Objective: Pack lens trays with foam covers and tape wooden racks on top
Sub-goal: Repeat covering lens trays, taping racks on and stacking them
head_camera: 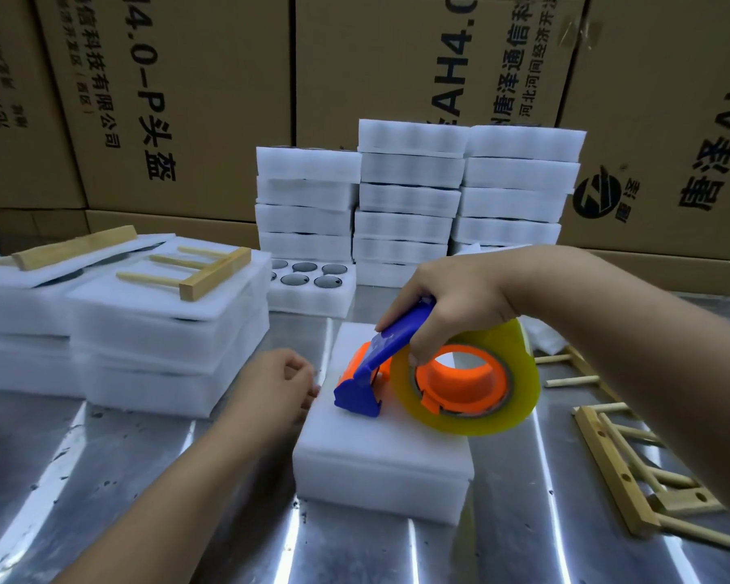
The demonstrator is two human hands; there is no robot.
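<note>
A white foam-covered lens tray point(380, 453) lies in the middle of the metal table point(123, 478). My right hand point(447, 301) grips the blue handle of a tape dispenser point(401, 364) with an orange hub and a yellowish tape roll point(519, 394); its blue front end presses on the tray's foam top. My left hand point(275, 385) sits at the tray's left edge, fingers curled, fingertips touching the foam. An open tray with dark round lenses point(308, 284) stands behind.
Stacks of white foam trays point(414, 200) rise at the back before cardboard boxes point(211, 99). On the left, foam packs point(161, 330) carry wooden racks point(199, 271). Loose wooden racks point(620, 465) lie on the table at the right.
</note>
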